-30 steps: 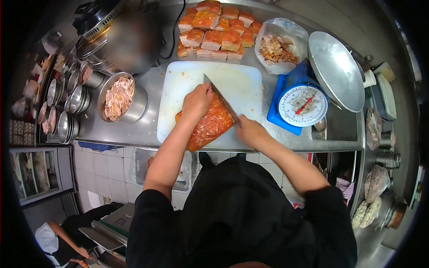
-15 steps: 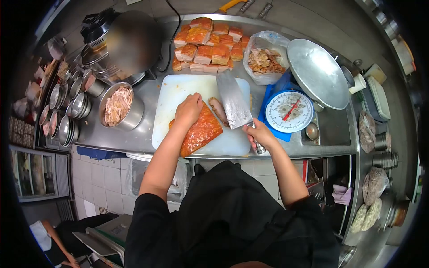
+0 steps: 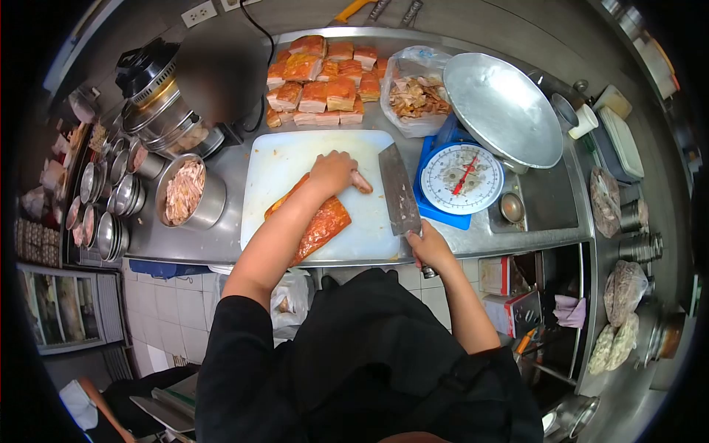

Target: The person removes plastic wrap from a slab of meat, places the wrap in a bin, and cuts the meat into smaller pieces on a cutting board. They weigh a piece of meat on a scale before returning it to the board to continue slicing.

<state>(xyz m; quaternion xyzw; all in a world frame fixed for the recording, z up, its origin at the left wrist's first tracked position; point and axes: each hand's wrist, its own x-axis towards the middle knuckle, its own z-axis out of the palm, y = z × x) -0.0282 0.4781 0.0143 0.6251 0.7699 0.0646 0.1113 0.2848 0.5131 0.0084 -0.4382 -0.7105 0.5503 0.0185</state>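
The left grip [image 3: 332,174] lay over the upper end of the meat [image 3: 319,230], its fingers by a cut strip [image 3: 360,181]; most of the slab extended below it on the board [image 3: 277,156]. The right grip [image 3: 422,244] was closed around the cleaver [image 3: 399,190].

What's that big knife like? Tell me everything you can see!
The big knife has a broad, nearly rectangular metal blade, grey and smeared. The right hand grips its handle, whose shiny end pokes out. The blade crosses the right edge of the white board, beside the blue scale. I can't tell whether it touches the board.
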